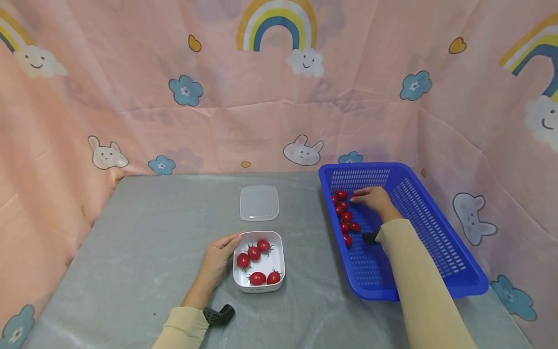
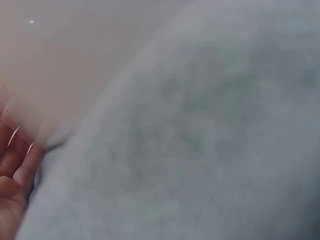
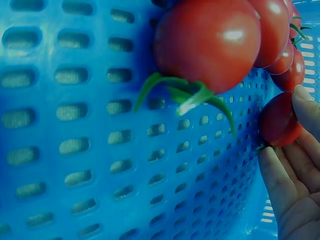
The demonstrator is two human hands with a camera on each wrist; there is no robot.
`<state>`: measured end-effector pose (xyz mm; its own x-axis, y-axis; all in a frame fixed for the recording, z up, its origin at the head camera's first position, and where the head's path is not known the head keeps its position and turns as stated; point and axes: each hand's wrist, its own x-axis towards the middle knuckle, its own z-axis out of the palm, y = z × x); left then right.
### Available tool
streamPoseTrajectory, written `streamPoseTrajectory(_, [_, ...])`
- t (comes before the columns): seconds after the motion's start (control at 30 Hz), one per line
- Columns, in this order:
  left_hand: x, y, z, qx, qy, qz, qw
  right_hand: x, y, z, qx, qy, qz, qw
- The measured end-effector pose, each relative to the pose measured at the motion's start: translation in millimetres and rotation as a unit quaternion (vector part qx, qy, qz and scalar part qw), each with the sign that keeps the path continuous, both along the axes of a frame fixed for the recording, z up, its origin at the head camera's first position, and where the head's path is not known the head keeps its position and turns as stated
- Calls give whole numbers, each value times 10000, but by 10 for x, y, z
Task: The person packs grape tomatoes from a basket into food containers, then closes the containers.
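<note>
Roomy basket rim (image 1: 366,166) surrounds right fingers (image 3: 278,182) pinching tomato (image 3: 278,121).

The person I'm watching wears long sleeves in a pale, creamy beige: the left sleeve (image 1: 185,325) bunches into soft creases near its cuff, while the right sleeve (image 1: 418,276) looks smoother along its length. Beside the left cuff is a small black wrist piece (image 1: 219,315), its body speckled with a neat grid of dots and its end rounded into a stubby hook. A second black piece (image 1: 371,237) pokes out by the right cuff, its details too dark to make out.
</note>
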<state>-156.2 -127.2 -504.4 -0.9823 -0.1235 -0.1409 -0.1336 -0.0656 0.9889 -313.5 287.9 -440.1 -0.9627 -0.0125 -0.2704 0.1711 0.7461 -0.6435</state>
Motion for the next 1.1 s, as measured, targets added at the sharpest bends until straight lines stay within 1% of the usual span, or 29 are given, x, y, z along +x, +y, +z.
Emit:
streamPoseTrajectory(0.23, [8,2,9,-62,4,-13,10000,40,-7,24,74,128,39,9999])
streamPoseTrajectory(0.3, [13,6,20,-87,-5,-18,10000,59,-10,41,-60,194,-28,9998])
streamPoseTrajectory(0.4, [18,10,28,-153,-2,-27,9999,85,-30,94,-471,306,-216,9982])
streamPoseTrajectory(0.5, [19,9,31,-124,-19,-12,9999,87,-62,175,-1070,363,-465,9925])
streamPoseTrajectory(0.57, [18,6,30,-112,-12,-8,9999,87,-90,255,-1441,384,-521,9874])
streamPoseTrajectory(0.63, [17,2,26,-73,-21,-2,10000,104,-126,347,-1666,358,-471,9843])
streamPoseTrajectory(0.73, [18,-2,20,-80,-40,26,10000,167,-199,488,-1854,336,-253,9818])
streamPoseTrajectory(0.8, [17,-2,18,-56,-63,45,10000,225,-256,576,-1879,369,-173,9813])
streamPoseTrajectory(0.87, [17,0,20,-128,-70,40,9999,290,-310,653,-1941,454,-137,9798])
streamPoseTrajectory(0.97, [13,5,22,-109,-73,40,9999,409,-400,760,-1926,654,-78,9791])
streamPoseTrajectory(1.1, [16,15,29,-115,-67,34,9999,589,-538,862,-2034,838,90,9755])
